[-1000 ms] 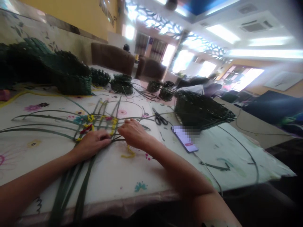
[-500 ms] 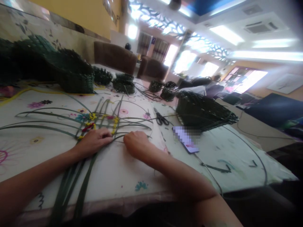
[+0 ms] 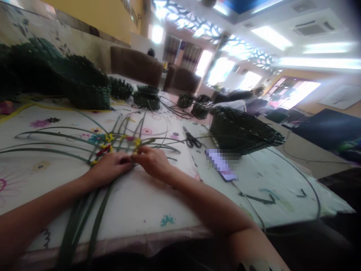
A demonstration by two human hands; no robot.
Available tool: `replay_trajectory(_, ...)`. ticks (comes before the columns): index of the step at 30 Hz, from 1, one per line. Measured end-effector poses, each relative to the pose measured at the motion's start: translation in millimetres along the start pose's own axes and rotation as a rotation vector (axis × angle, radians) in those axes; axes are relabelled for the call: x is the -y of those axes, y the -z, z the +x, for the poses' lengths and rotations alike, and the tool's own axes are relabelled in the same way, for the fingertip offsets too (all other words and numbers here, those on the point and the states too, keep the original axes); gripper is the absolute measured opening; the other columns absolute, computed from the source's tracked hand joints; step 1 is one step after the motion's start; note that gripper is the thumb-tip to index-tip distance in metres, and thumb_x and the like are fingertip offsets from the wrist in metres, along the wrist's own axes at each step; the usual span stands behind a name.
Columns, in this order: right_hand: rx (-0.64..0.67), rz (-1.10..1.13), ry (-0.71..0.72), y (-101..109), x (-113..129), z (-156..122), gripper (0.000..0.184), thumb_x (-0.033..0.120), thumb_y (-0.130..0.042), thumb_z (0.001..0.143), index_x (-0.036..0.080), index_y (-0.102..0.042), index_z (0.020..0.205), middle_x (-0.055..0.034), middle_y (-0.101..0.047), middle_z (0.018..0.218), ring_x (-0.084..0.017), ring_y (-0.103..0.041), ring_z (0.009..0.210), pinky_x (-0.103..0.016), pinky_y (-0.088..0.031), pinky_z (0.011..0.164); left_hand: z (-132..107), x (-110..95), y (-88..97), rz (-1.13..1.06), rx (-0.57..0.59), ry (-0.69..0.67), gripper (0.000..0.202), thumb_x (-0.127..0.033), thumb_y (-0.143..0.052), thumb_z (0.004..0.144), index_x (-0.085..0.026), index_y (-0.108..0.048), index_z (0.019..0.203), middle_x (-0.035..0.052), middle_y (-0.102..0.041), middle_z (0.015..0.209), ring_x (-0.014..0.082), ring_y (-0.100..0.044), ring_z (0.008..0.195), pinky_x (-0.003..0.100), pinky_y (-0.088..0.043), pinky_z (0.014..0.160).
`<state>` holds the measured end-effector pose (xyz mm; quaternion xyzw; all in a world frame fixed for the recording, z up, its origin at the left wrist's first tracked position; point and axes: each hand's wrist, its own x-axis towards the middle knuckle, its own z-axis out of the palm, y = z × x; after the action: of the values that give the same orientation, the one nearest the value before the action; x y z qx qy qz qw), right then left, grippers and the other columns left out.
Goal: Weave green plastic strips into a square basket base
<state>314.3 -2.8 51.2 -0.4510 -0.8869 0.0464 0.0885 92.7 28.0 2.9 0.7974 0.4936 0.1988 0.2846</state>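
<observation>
Flat green strips [image 3: 56, 149] cross on the table in a small open weave, their long ends fanning out to the left, right, back and toward me. Yellow ties [image 3: 108, 137] and a red tie [image 3: 103, 150] mark its crossings. My left hand [image 3: 112, 166] lies on the near edge of the weave, fingers curled down on the strips. Beside it my right hand [image 3: 153, 161] is closed in a pinch at the near right corner, fingertips almost touching the left hand. It seems to grip a green strip; the fingers mostly hide it.
Black-handled scissors [image 3: 192, 138] lie right of the weave, with a purple phone-like object [image 3: 221, 165] and its cable nearer me. A large dark green basket [image 3: 242, 131] stands behind them. More woven baskets [image 3: 84, 82] line the back left. A person [image 3: 254, 101] sits farther off.
My right hand has moved left and slightly up, from beyond the weave's right side to its near right corner, next to my left hand. The left hand stays almost in place.
</observation>
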Motion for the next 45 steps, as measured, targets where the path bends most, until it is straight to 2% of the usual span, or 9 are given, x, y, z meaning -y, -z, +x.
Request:
replay_trajectory(2, -0.046, 0.075, -0.01, -4.4, -5.4, 4.3, 0.028, 0.029, -0.057, 0.114, 0.03, -0.084, 0.119, -0.0045, -0.074, 0.135, -0.015, -0.07, 0.101, -0.026, -0.036, 0.073, -0.4, -2.6, 0.6, 0.013, 0.011, 0.019, 0.036, -0.058, -0.062, 0.079, -0.024, -0.075, 0.08, 0.0046, -0.079, 0.086, 0.0279, -0.07, 0.083, 0.036, -0.048, 0.076)
replay_trajectory(5, -0.03, 0.126, -0.032, -8.6, -7.2, 9.4, 0.025, 0.031, -0.062, 0.113, 0.025, -0.085, 0.108, -0.0046, -0.076, 0.115, -0.014, -0.067, 0.096, -0.026, -0.033, 0.073, -1.4, -7.6, 1.8, 0.032, 0.013, 0.048, 0.036, -0.059, -0.062, 0.077, -0.025, -0.074, 0.078, 0.0045, -0.079, 0.086, 0.0283, -0.071, 0.084, 0.036, -0.048, 0.076)
replay_trajectory(10, -0.031, 0.117, -0.1, -12.1, -0.8, 13.8, 0.025, 0.028, -0.061, 0.113, 0.022, -0.084, 0.105, -0.0048, -0.077, 0.106, -0.016, -0.063, 0.089, -0.03, -0.028, 0.07, -4.5, -15.6, 2.2, 0.07, -0.045, 0.095, 0.048, -0.067, -0.064, 0.075, -0.024, -0.078, 0.093, 0.0036, -0.078, 0.084, 0.0276, -0.07, 0.08, 0.034, -0.043, 0.071)
replay_trajectory(15, 0.014, 0.211, 0.019, -7.4, -15.9, 18.8, 0.024, 0.022, -0.062, 0.111, 0.015, -0.08, 0.097, -0.0071, -0.075, 0.102, -0.016, -0.064, 0.092, -0.026, -0.036, 0.078, -6.1, -16.8, 2.5, 0.105, -0.059, 0.001, 0.054, -0.071, -0.053, 0.088, -0.024, -0.08, 0.094, 0.0027, -0.076, 0.078, 0.0253, -0.07, 0.078, 0.033, -0.04, 0.069)
replay_trajectory(19, 0.062, 0.273, 0.219, -6.9, -32.4, 19.9, 0.011, 0.019, -0.071, 0.105, 0.015, -0.08, 0.11, -0.007, -0.075, 0.108, -0.016, -0.065, 0.098, -0.024, -0.04, 0.084, -6.9, -11.7, 1.6, 0.115, -0.079, -0.017, 0.053, -0.07, -0.055, 0.09, -0.024, -0.081, 0.091, 0.0035, -0.079, 0.079, 0.0253, -0.071, 0.078, 0.033, -0.041, 0.069)
replay_trajectory(24, 0.046, 0.112, 0.209, -11.0, -28.9, 16.6, 0.018, 0.017, -0.063, 0.107, 0.02, -0.08, 0.113, -0.0044, -0.074, 0.106, -0.017, -0.063, 0.09, -0.027, -0.034, 0.072, -10.5, -8.0, 1.3, 0.019, -0.139, -0.025, 0.052, -0.069, -0.059, 0.087, -0.024, -0.082, 0.101, 0.0046, -0.084, 0.092, 0.029, -0.075, 0.086, 0.035, -0.05, 0.075)
replay_trajectory(29, 0.105, -0.111, 0.213, -9.4, -19.1, 12.9, 0.026, 0.021, -0.055, 0.113, 0.024, -0.078, 0.125, -0.006, -0.075, 0.108, -0.019, -0.063, 0.091, -0.031, -0.032, 0.067, -12.8, -10.5, 8.5, -0.036, -0.045, -0.056, 0.041, -0.063, -0.062, 0.087, -0.024, -0.076, 0.086, 0.0026, -0.081, 0.087, 0.0275, -0.073, 0.086, 0.034, -0.054, 0.079)
replay_trajectory(36, -0.005, -0.208, 0.386, -21.6, -16.1, 16.1, 0.034, 0.019, -0.047, 0.116, 0.014, -0.068, 0.142, -0.0131, -0.078, 0.11, -0.027, -0.065, 0.117, -0.043, -0.049, 0.101, -10.0, -9.3, 11.3, -0.007, -0.026, -0.054, 0.043, -0.065, -0.057, 0.087, -0.024, -0.07, 0.084, 0.0024, -0.077, 0.083, 0.0273, -0.071, 0.087, 0.035, -0.053, 0.083)
replay_trajectory(45, 0.198, -0.091, 0.209, -13.8, -12.0, 11.5, 0.029, 0.021, -0.052, 0.113, 0.018, -0.065, 0.139, -0.0096, -0.082, 0.123, -0.023, -0.075, 0.103, -0.031, -0.047, 0.076, -7.7, -2.9, 13.3, -0.081, -0.017, -0.055, 0.045, -0.067, -0.063, 0.084, -0.023, -0.07, 0.08, 0.0013, -0.075, 0.076, 0.0257, -0.068, 0.081, 0.034, -0.053, 0.079)
